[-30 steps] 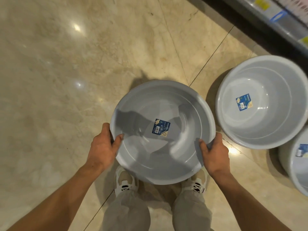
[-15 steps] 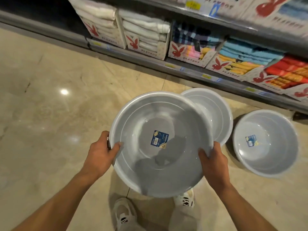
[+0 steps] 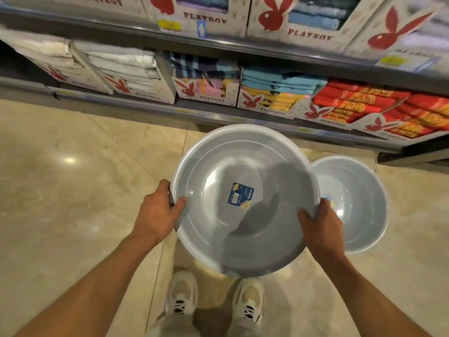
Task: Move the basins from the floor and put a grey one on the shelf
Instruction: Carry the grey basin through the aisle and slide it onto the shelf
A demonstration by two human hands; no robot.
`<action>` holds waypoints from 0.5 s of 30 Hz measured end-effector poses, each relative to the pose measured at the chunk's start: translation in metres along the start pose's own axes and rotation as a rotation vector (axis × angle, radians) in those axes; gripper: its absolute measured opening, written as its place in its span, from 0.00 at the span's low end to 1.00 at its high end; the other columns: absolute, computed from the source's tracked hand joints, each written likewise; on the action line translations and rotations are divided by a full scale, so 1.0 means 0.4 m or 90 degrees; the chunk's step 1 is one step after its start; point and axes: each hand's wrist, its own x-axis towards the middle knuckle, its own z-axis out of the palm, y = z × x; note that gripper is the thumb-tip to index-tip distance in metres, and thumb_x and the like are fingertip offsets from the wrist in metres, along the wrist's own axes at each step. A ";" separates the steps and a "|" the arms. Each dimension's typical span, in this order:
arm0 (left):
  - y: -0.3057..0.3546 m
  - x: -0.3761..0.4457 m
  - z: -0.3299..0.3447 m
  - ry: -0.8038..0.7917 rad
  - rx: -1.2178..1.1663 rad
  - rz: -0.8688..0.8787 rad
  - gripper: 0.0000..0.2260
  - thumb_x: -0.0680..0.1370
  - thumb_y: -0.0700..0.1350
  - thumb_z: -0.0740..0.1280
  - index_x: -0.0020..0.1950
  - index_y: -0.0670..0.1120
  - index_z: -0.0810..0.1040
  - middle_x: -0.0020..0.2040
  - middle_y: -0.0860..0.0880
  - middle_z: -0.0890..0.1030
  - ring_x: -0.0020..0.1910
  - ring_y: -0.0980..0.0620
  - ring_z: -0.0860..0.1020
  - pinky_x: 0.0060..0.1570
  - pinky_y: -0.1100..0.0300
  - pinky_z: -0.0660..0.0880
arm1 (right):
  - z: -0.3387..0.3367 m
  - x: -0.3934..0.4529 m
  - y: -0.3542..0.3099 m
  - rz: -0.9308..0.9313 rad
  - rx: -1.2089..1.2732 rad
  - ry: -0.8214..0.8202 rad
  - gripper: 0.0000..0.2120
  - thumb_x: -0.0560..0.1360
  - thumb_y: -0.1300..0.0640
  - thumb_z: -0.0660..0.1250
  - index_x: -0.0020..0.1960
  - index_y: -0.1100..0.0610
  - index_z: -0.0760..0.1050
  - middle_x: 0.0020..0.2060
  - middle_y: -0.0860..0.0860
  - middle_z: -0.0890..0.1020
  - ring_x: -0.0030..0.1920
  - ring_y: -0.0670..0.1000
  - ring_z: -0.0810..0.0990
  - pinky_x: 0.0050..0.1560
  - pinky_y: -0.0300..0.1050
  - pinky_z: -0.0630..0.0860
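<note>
I hold a round grey basin (image 3: 218,220) in the air in front of me, a blue sticker on its bottom. My left hand (image 3: 158,212) grips its left rim with the thumb inside. My right hand (image 3: 320,227) grips the right rim the same way. A second, paler grey basin (image 3: 357,205) sits on the floor to the right, partly hidden behind the held one and my right hand. The shelf (image 3: 218,113) runs across the top of the view, past the basins.
The shelves carry boxes of folded towels: white (image 3: 121,66), blue and yellow (image 3: 279,88), red (image 3: 364,103). Polished beige tile floor (image 3: 73,190) spreads to the left. My two white shoes (image 3: 213,300) stand below the basin.
My view has tilted up from the floor toward the shelves. The held basin has moved right and now covers one floor basin, so a single floor basin shows.
</note>
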 end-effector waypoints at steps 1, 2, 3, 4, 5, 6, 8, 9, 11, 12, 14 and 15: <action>-0.002 0.021 0.018 -0.004 0.006 -0.006 0.14 0.79 0.53 0.70 0.48 0.45 0.70 0.37 0.46 0.79 0.35 0.45 0.80 0.35 0.51 0.78 | 0.012 0.020 0.007 0.007 -0.002 -0.002 0.11 0.76 0.54 0.68 0.56 0.58 0.74 0.45 0.53 0.80 0.43 0.59 0.77 0.41 0.50 0.73; -0.007 0.042 0.036 -0.006 0.014 -0.009 0.15 0.79 0.53 0.70 0.47 0.45 0.69 0.37 0.46 0.79 0.35 0.45 0.80 0.35 0.51 0.78 | 0.027 0.040 0.014 0.012 -0.001 -0.008 0.11 0.76 0.54 0.68 0.55 0.58 0.74 0.45 0.53 0.80 0.43 0.59 0.78 0.41 0.52 0.74; -0.014 0.065 0.054 -0.007 0.028 -0.007 0.15 0.78 0.54 0.70 0.45 0.46 0.68 0.37 0.46 0.78 0.34 0.45 0.79 0.34 0.52 0.76 | 0.044 0.061 0.023 0.018 0.002 -0.010 0.11 0.76 0.54 0.68 0.56 0.58 0.74 0.45 0.54 0.80 0.44 0.59 0.78 0.42 0.54 0.76; -0.023 0.087 0.071 -0.011 0.046 -0.003 0.16 0.78 0.55 0.70 0.43 0.47 0.67 0.36 0.47 0.78 0.34 0.46 0.78 0.32 0.54 0.74 | 0.063 0.079 0.033 0.024 0.003 -0.009 0.12 0.77 0.54 0.68 0.57 0.58 0.75 0.46 0.54 0.80 0.44 0.59 0.78 0.43 0.54 0.77; -0.033 0.108 0.088 -0.014 0.062 -0.002 0.16 0.78 0.56 0.70 0.42 0.48 0.66 0.36 0.47 0.78 0.34 0.47 0.78 0.32 0.55 0.71 | 0.085 0.097 0.044 0.027 0.003 -0.008 0.12 0.77 0.54 0.68 0.57 0.59 0.75 0.46 0.54 0.80 0.44 0.59 0.78 0.42 0.53 0.76; -0.045 0.129 0.104 -0.015 0.075 0.000 0.17 0.78 0.57 0.69 0.42 0.49 0.66 0.36 0.48 0.78 0.33 0.48 0.77 0.31 0.56 0.70 | 0.110 0.113 0.054 0.028 0.001 -0.008 0.13 0.77 0.53 0.67 0.58 0.58 0.75 0.46 0.54 0.80 0.43 0.58 0.77 0.42 0.51 0.74; -0.069 0.166 0.134 -0.019 0.099 -0.003 0.17 0.78 0.59 0.69 0.41 0.51 0.65 0.36 0.49 0.78 0.34 0.49 0.77 0.31 0.56 0.69 | 0.154 0.138 0.075 0.030 -0.011 -0.010 0.13 0.77 0.52 0.67 0.57 0.58 0.75 0.46 0.54 0.80 0.43 0.57 0.77 0.41 0.49 0.72; -0.081 0.182 0.149 -0.021 0.116 -0.008 0.18 0.78 0.60 0.68 0.41 0.51 0.65 0.37 0.49 0.77 0.34 0.49 0.77 0.32 0.56 0.69 | 0.175 0.148 0.085 0.033 -0.019 -0.010 0.12 0.77 0.52 0.67 0.56 0.58 0.74 0.46 0.54 0.79 0.43 0.58 0.77 0.41 0.49 0.72; -0.103 0.208 0.174 -0.022 0.161 -0.020 0.18 0.78 0.61 0.67 0.43 0.49 0.66 0.38 0.50 0.77 0.36 0.46 0.76 0.34 0.54 0.69 | 0.211 0.163 0.101 0.044 -0.038 -0.010 0.11 0.77 0.52 0.67 0.52 0.59 0.73 0.45 0.54 0.79 0.44 0.60 0.76 0.42 0.50 0.71; -0.112 0.218 0.184 -0.022 0.185 -0.022 0.18 0.78 0.61 0.66 0.44 0.48 0.67 0.38 0.50 0.76 0.36 0.46 0.76 0.34 0.53 0.69 | 0.226 0.168 0.109 0.049 -0.047 -0.010 0.11 0.76 0.52 0.67 0.51 0.59 0.72 0.45 0.55 0.78 0.44 0.60 0.76 0.42 0.51 0.71; -0.126 0.237 0.202 -0.029 0.218 -0.015 0.18 0.79 0.61 0.65 0.45 0.47 0.66 0.37 0.50 0.77 0.36 0.44 0.76 0.35 0.53 0.69 | 0.251 0.176 0.120 0.050 -0.066 -0.008 0.12 0.77 0.52 0.66 0.54 0.60 0.73 0.47 0.57 0.79 0.45 0.61 0.76 0.43 0.52 0.72; -0.130 0.247 0.210 -0.037 0.225 -0.012 0.18 0.79 0.61 0.65 0.45 0.47 0.66 0.37 0.50 0.77 0.36 0.44 0.76 0.35 0.53 0.70 | 0.263 0.179 0.126 0.050 -0.078 -0.005 0.14 0.78 0.52 0.66 0.56 0.61 0.73 0.49 0.58 0.79 0.46 0.61 0.76 0.44 0.52 0.72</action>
